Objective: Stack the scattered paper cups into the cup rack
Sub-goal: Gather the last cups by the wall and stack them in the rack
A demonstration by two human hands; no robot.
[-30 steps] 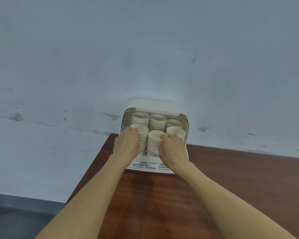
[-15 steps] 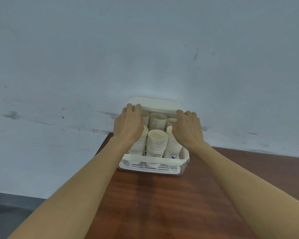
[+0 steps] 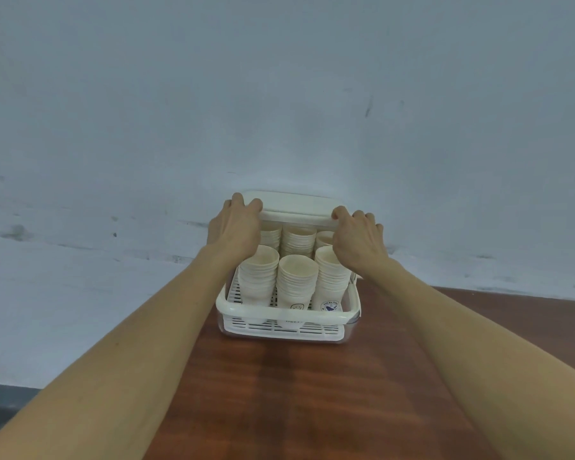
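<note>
A white slotted cup rack (image 3: 287,314) stands at the far end of the brown wooden table (image 3: 312,400), against the wall. Several stacks of cream paper cups (image 3: 297,277) stand upright inside it, in two rows. The rack's white lid (image 3: 296,207) is raised at the back. My left hand (image 3: 234,229) grips the lid's left front edge. My right hand (image 3: 359,239) grips its right front edge, fingers curled over the rim. Both hands hide parts of the rear cup stacks.
A pale grey-blue wall (image 3: 279,94) rises right behind the rack. The table's left edge runs diagonally from the rack toward me, with grey floor (image 3: 4,403) below at the lower left.
Both hands rose from the front cup stacks to the lid's front edge and now grip it. The camera view moved closer to the rack.
</note>
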